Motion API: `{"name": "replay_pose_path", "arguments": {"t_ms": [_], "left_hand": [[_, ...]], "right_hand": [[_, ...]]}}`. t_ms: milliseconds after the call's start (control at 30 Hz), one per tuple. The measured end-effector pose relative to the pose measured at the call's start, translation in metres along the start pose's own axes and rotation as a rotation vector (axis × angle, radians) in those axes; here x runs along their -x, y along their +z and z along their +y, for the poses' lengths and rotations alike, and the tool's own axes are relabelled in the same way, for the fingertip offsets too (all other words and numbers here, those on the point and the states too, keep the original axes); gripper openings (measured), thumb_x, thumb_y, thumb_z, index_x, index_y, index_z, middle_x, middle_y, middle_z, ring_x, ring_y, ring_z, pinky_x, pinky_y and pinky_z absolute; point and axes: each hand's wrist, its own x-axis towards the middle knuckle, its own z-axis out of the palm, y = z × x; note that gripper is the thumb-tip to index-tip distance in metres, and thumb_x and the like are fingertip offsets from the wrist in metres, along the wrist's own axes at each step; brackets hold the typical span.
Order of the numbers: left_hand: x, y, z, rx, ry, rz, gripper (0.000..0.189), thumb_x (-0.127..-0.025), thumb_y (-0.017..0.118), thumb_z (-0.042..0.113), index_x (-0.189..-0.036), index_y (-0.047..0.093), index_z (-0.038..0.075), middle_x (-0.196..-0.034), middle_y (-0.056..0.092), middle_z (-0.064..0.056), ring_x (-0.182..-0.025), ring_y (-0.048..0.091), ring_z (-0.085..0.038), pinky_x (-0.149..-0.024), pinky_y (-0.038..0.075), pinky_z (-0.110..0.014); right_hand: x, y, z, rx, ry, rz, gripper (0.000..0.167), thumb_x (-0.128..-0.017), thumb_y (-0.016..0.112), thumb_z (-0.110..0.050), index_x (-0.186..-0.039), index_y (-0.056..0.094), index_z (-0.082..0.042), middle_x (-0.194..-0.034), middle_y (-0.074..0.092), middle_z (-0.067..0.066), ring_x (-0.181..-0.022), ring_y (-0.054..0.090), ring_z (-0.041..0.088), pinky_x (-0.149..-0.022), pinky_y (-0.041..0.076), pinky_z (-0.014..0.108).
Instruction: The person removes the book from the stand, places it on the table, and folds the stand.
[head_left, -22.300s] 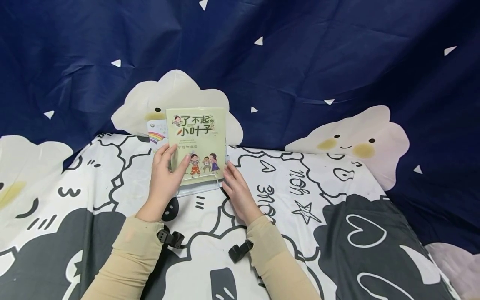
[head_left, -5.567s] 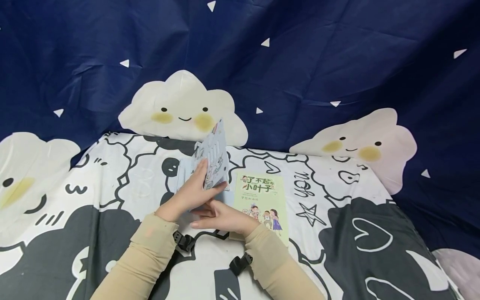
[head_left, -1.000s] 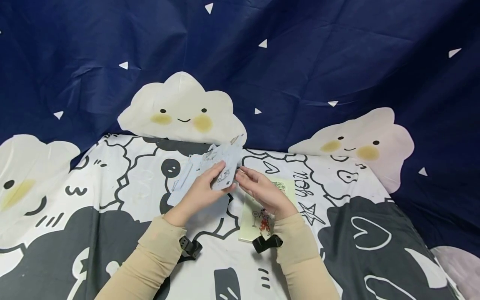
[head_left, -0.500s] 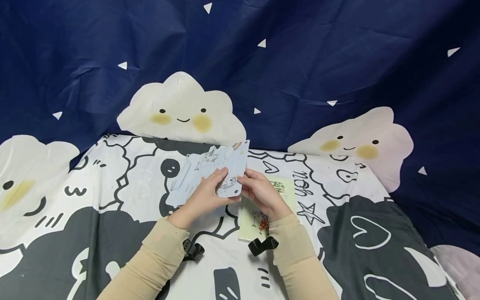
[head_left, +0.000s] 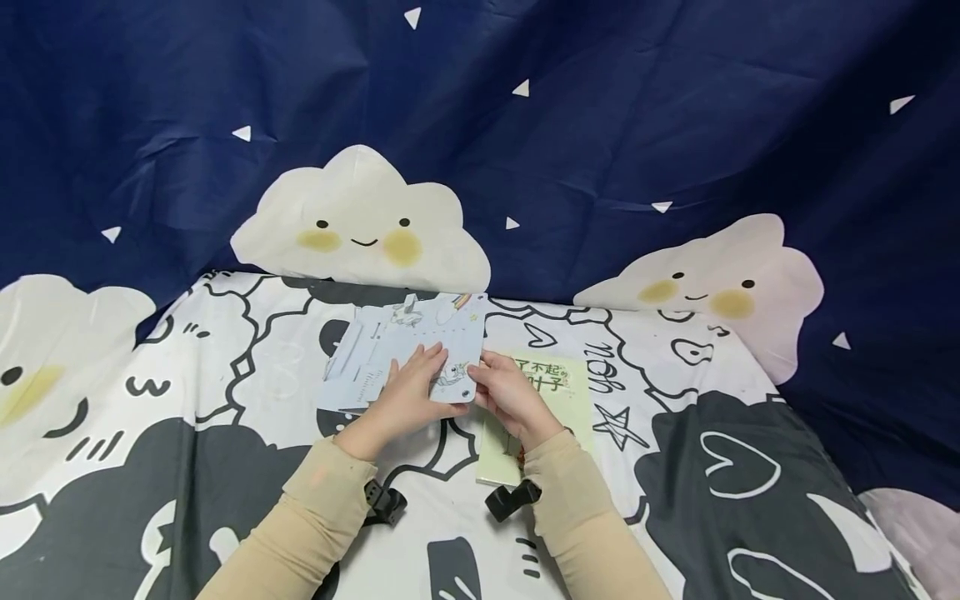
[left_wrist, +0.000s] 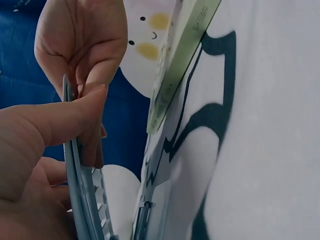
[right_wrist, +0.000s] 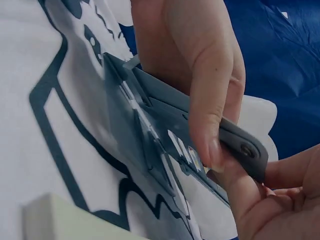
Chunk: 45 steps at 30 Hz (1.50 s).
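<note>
A light-blue book stand [head_left: 420, 325], printed with a unicorn and a rainbow, is held between both hands over the cloth. My left hand [head_left: 405, 396] grips its lower right part, fingers spread over the printed face and thumb around the lower edge. At the stand's right edge, near a corner, my right hand [head_left: 513, 396] pinches the panel between thumb and fingers. From the right wrist, the stand's panel [right_wrist: 170, 117] appears edge-on, partly unfolded from its base. Beneath my right hand lies a pale green book [head_left: 566, 404], cover up and partly hidden by that hand and forearm.
A black-and-white patterned cloth [head_left: 750, 417] covers the table. Behind it hangs a dark blue curtain [head_left: 600, 125] with cloud faces. In the left wrist view, the book's green spine [left_wrist: 180, 55] stands close beside the hands.
Earlier the book leaned on the stand; later it lay to the right. Over the last second the stand turned flatter, printed face up, and my right hand took hold of its right edge.
</note>
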Motion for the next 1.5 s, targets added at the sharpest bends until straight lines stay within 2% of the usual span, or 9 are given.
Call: {"name": "replay_pose_path", "arguments": {"t_ms": [100, 233, 400, 600, 833, 967, 1167, 1367, 1500], "left_hand": [[0.0, 0.001, -0.004, -0.042, -0.007, -0.024, 0.094, -0.075, 0.085, 0.032, -0.148, 0.039, -0.005, -0.159, 0.031, -0.021, -0.15, 0.017, -0.044, -0.116, 0.002, -0.071], [0.0, 0.002, -0.009, -0.1, -0.02, -0.076, 0.093, -0.075, 0.085, 0.032, -0.148, 0.04, -0.005, -0.16, 0.03, -0.021, -0.15, 0.016, -0.045, -0.116, 0.001, -0.072], [0.0, 0.004, -0.012, -0.13, -0.033, -0.117, 0.093, -0.076, 0.084, 0.034, -0.148, 0.04, -0.004, -0.161, 0.028, -0.02, -0.151, 0.013, -0.044, -0.117, 0.0, -0.07], [0.0, 0.005, -0.013, -0.158, -0.039, -0.152, 0.093, -0.079, 0.081, 0.04, -0.15, 0.038, -0.003, -0.162, 0.026, -0.019, -0.152, 0.011, -0.043, -0.118, 0.0, -0.069], [0.002, 0.005, -0.014, -0.161, -0.049, -0.174, 0.093, -0.081, 0.079, 0.042, -0.15, 0.037, -0.002, -0.162, 0.025, -0.019, -0.152, 0.01, -0.042, -0.119, -0.002, -0.068], [0.002, 0.005, -0.013, -0.154, -0.048, -0.186, 0.092, -0.08, 0.08, 0.041, -0.15, 0.038, -0.002, -0.162, 0.026, -0.02, -0.152, 0.01, -0.043, -0.118, -0.002, -0.068], [0.002, 0.0, -0.011, -0.068, -0.052, -0.205, 0.09, -0.082, 0.079, 0.038, -0.149, 0.037, -0.005, -0.16, 0.027, -0.023, -0.151, 0.009, -0.045, -0.119, -0.002, -0.067], [0.0, -0.015, -0.01, 0.156, -0.052, -0.11, 0.079, -0.092, 0.069, 0.036, -0.151, 0.034, -0.002, -0.158, 0.033, -0.022, -0.149, 0.023, -0.042, -0.122, 0.018, -0.055], [-0.001, -0.028, -0.015, 0.188, -0.054, 0.012, 0.072, -0.096, 0.063, 0.035, -0.152, 0.035, 0.001, -0.157, 0.035, -0.021, -0.147, 0.03, -0.04, -0.12, 0.025, -0.054]], "right_hand": [[-0.002, 0.003, 0.006, 0.04, 0.022, 0.022, 0.04, -0.104, 0.04, -0.005, -0.141, 0.044, 0.009, -0.11, 0.069, 0.014, -0.075, 0.062, 0.0, -0.066, 0.052, 0.013], [-0.006, 0.004, 0.017, 0.102, 0.055, 0.025, 0.039, -0.103, 0.04, -0.005, -0.14, 0.046, 0.008, -0.122, 0.066, 0.024, -0.08, 0.066, 0.003, -0.071, 0.055, 0.016], [-0.008, 0.003, 0.022, 0.147, 0.066, 0.018, 0.039, -0.102, 0.042, -0.003, -0.138, 0.05, 0.006, -0.12, 0.067, 0.022, -0.083, 0.067, 0.006, -0.072, 0.055, 0.018], [-0.009, -0.003, 0.018, 0.144, 0.098, -0.006, 0.041, -0.101, 0.048, -0.006, -0.139, 0.048, 0.008, -0.131, 0.061, 0.024, -0.1, 0.067, 0.015, -0.092, 0.056, 0.029], [-0.006, -0.01, 0.009, 0.171, 0.151, 0.015, 0.067, -0.1, 0.056, -0.017, -0.151, 0.024, 0.012, -0.151, 0.04, 0.025, -0.134, 0.051, 0.032, -0.113, 0.041, 0.043], [-0.005, -0.011, 0.008, 0.254, 0.117, 0.06, 0.066, -0.099, 0.057, -0.019, -0.149, 0.028, 0.012, -0.155, 0.034, 0.027, -0.141, 0.041, 0.036, -0.117, 0.035, 0.046], [-0.007, -0.009, 0.01, 0.277, 0.084, 0.051, 0.058, -0.099, 0.056, -0.019, -0.146, 0.037, 0.011, -0.15, 0.043, 0.025, -0.14, 0.043, 0.034, -0.117, 0.035, 0.047], [-0.007, -0.011, 0.011, 0.208, 0.104, 0.095, 0.07, -0.098, 0.059, -0.02, -0.15, 0.025, 0.012, -0.156, 0.032, 0.028, -0.145, 0.035, 0.036, -0.116, 0.036, 0.042], [-0.008, -0.012, 0.012, 0.133, 0.108, 0.113, 0.071, -0.098, 0.059, -0.016, -0.152, 0.021, 0.012, -0.154, 0.034, 0.029, -0.142, 0.04, 0.036, -0.112, 0.042, 0.038]]}}
